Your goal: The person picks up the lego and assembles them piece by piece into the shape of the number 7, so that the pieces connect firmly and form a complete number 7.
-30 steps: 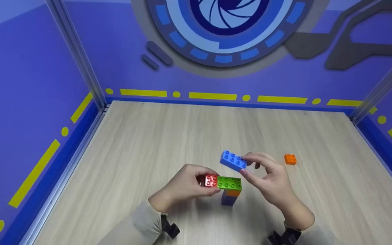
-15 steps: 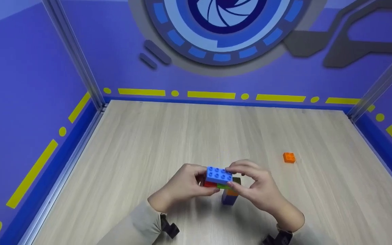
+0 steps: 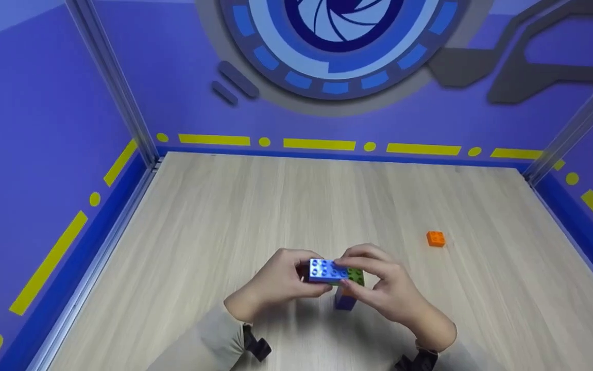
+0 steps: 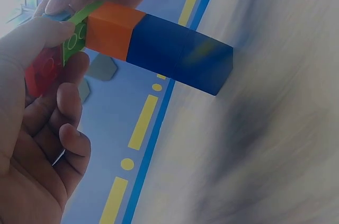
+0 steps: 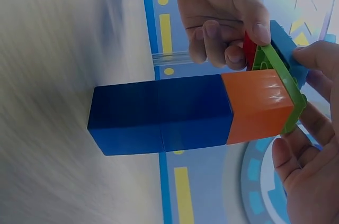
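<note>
My left hand (image 3: pixel 275 275) grips the left end of a brick build, its thumb and fingers around a red brick (image 4: pixel 42 73). A thin green brick (image 3: pixel 356 276) lies level beside and partly over the red one. Lying across their tops is a blue eight-stud brick (image 3: pixel 321 268), pinched at its right end by my right hand (image 3: pixel 391 281). Below the green brick hang an orange block (image 5: pixel 259 105) and two dark blue blocks (image 5: pixel 159 115), stacked as a column. Whether the column's foot touches the table cannot be told. In the head view the blue brick hides the red one.
A small orange four-stud brick (image 3: pixel 436 238) lies on the wooden table (image 3: pixel 234 206), right of and beyond my hands. Purple-blue panels (image 3: pixel 296 121) with yellow marks rise behind the table and at both sides, with metal posts (image 3: pixel 116 82) at the corners.
My right hand has brought the blue brick leftward and down from above the green brick onto the red and green bricks. The left hand has stayed almost still.
</note>
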`<state>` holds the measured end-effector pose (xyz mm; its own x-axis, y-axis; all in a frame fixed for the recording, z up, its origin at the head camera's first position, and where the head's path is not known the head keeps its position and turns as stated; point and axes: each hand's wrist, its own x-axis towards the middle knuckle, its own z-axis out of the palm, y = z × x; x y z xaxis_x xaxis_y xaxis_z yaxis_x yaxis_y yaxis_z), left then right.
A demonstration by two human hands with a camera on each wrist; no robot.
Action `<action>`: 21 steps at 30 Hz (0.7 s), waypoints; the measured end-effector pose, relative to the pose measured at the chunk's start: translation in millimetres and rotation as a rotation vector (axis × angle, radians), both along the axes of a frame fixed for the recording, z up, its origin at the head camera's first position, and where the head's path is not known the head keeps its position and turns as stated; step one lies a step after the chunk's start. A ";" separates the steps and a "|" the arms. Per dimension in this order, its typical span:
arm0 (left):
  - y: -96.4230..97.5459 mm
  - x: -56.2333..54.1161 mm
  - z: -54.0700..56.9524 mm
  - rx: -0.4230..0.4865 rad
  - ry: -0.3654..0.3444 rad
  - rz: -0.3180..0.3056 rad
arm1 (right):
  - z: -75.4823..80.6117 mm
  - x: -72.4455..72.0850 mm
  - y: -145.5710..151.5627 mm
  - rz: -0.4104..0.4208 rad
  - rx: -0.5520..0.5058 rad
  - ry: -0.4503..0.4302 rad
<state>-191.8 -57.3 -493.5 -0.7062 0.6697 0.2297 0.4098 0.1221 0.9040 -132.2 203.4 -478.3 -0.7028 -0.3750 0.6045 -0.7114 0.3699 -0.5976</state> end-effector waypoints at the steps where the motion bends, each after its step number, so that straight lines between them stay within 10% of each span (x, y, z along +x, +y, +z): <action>1: 0.1 0.2 -0.2 0.004 0.001 0.001 | -0.2 -0.3 0.0 -0.003 0.028 0.034; 10: -1.1 2.8 -1.1 0.019 0.023 0.011 | -3.9 -1.7 -1.2 -0.134 0.409 0.463; 21: -0.4 0.9 1.3 0.003 0.110 -0.012 | -9.6 -1.1 -7.2 -0.225 0.410 0.653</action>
<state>-190.9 -57.7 -492.2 -0.6686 0.6770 0.3078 0.5084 0.1139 0.8536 -133.3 196.2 -487.9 -0.3402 -0.5477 0.7644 -0.7524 0.6461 0.1281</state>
